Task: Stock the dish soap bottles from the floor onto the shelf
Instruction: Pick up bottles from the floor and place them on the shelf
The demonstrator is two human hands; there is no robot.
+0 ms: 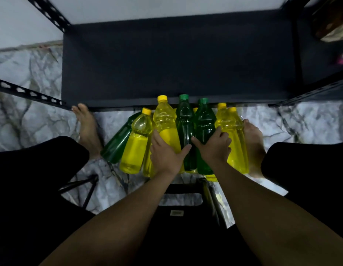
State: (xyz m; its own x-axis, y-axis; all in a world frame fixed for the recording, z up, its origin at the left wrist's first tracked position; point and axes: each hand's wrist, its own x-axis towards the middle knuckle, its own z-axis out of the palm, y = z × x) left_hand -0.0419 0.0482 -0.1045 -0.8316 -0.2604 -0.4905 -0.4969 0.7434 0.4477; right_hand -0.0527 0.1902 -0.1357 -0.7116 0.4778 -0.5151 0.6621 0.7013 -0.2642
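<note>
Below the shelf (176, 60) edge, at frame centre, a cluster of bottles (135, 146) is noted on the floor (42, 121), between two bare feet (88, 127). Yellow and green, caps on. At least eight are counted; the exact number cannot be told, as some are hidden behind others. Most are upright and packed touching. One green at the left of the cluster is tilted hard against its yellow neighbour.

Left grip (166, 152): wrapped round the body of a yellow bottle (163, 120), with the thumb laid toward the dark green one beside it.

Right grip (213, 148): clenched round a green bottle (205, 120), fingers curled over its right side.

Whether either bottle has been raised off the floor cannot be told.

The shelf board, at upper centre of the frame, is dark, and no bottle is seen on it. Perforated uprights (30, 93) are noted at the left and right edges.

Progress, as judged: the very start. Nothing has been placed on the visible board, and the whole lot is on the floor. The step in hand is judged to be a first pick, two bottles at once. Left to do: the pair to be lifted and set on the board, then the same for the rest, the tilted green one included.
</note>
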